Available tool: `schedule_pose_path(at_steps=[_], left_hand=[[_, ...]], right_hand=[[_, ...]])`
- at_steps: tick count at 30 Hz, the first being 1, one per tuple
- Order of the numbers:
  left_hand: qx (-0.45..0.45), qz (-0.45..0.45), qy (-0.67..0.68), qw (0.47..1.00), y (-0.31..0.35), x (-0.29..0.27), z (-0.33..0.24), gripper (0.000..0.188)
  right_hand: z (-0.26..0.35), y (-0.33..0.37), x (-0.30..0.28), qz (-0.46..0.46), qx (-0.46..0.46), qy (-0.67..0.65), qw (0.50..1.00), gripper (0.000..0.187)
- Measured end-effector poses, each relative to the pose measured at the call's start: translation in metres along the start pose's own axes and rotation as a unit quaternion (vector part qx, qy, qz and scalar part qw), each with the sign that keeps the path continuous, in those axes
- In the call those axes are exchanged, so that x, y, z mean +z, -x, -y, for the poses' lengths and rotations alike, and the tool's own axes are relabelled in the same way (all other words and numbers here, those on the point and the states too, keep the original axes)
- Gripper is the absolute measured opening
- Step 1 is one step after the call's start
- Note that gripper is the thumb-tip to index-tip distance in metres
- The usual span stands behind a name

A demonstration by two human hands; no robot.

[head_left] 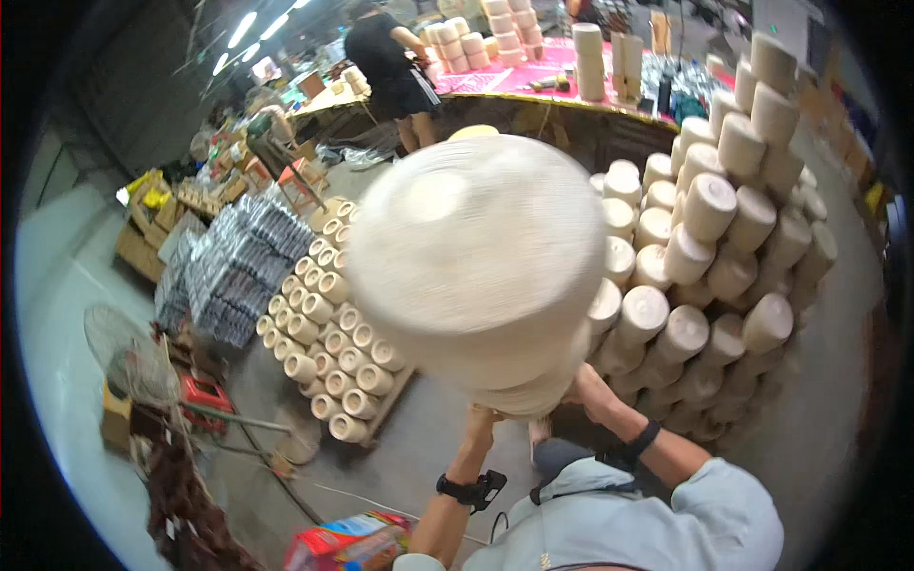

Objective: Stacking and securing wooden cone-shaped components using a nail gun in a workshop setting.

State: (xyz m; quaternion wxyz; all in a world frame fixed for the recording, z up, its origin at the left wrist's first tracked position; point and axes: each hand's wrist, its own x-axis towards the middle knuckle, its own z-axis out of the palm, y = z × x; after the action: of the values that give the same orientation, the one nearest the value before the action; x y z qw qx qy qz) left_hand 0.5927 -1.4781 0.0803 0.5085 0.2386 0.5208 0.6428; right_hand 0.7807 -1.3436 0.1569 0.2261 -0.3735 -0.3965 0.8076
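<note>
A stack of thick, cream-coloured cylinders (476, 247) rises close in front of me, its rounded top blurred by motion. Below it, my left hand (483, 419) grips the stack's lower end from the left, with most of the fingers hidden behind it. On the other side my right hand (592, 392) holds the same lower end, its fingers partly covered. A black device is strapped to my left wrist, and a dark band circles the right one. I cannot tell what the cylinders are made of.
Similar cylinders (709, 206) are piled high close on my right. Rows of hollow-topped ones (357, 383) stand low at left on a pallet. Beyond are silvery wrapped bundles (249, 262), a standing fan (129, 352) and a pink-covered table (495, 81) with a person beside it.
</note>
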Motion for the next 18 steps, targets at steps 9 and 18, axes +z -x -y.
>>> schedule_pose_path(at_steps=[9, 18], left_hand=[[0.069, -0.193, 0.002, 0.979, -0.104, -0.135, -0.098, 0.055], [0.020, -0.049, 0.012, 0.999, -0.281, -0.200, -0.177, 0.045]], right_hand=[[0.072, -0.162, 0.130, 0.108, -0.078, 0.206, 0.969, 0.075], [0.137, -0.322, 0.188, 0.079, -0.073, 0.164, 0.981, 0.075]])
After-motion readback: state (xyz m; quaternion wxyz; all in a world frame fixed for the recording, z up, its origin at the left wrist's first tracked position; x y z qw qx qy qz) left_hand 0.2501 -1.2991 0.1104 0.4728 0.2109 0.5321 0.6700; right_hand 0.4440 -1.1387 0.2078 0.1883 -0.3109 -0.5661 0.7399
